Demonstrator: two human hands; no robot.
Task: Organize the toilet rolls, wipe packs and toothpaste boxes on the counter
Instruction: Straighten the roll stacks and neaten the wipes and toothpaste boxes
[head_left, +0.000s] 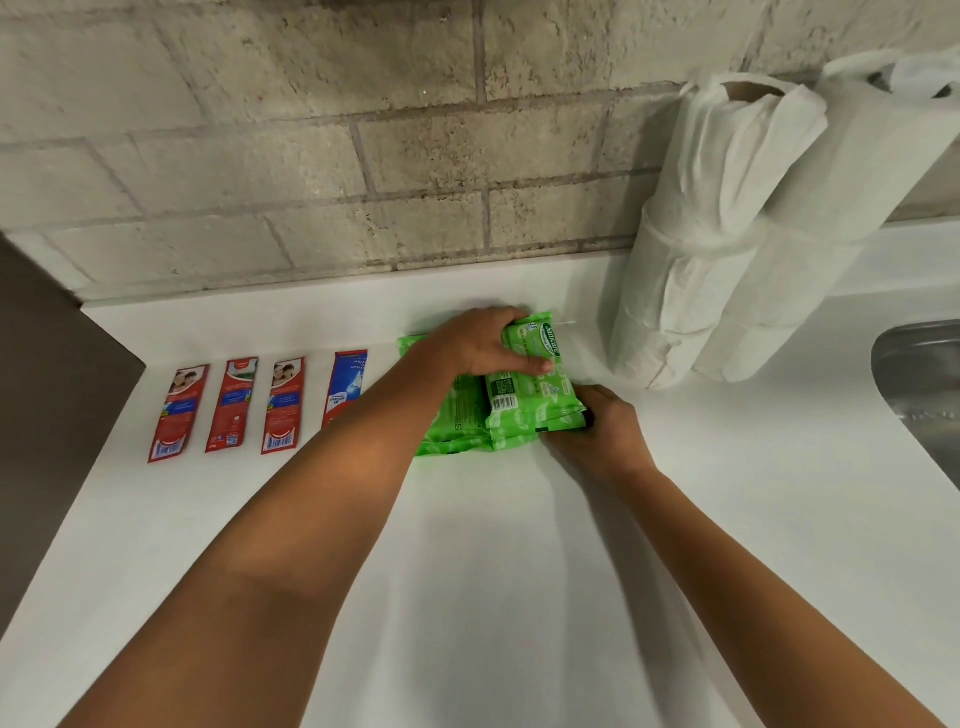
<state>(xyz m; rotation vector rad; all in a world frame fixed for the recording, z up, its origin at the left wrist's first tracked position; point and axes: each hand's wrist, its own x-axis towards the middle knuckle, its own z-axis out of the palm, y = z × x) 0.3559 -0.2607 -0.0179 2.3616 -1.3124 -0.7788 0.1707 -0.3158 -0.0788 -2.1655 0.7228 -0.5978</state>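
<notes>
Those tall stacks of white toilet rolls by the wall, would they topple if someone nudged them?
Probably yes. The tall stacks of white toilet rolls stand several rolls high on narrow bases, so a nudge near the top would likely tip them. Soft paper suggests they are light, and a fallen roll could roll across the smooth white counter.

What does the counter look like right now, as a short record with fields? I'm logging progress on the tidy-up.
toothpaste boxes: four lying flat in a row, apart, on the left of the counter
wipe packs: green stack at centre
left hand: grips the top wipe pack
right hand: against the stack's near right corner; grip unclear
toilet rolls: two stacked columns standing right of the packs, by the wall
sink: at the right edge
</notes>
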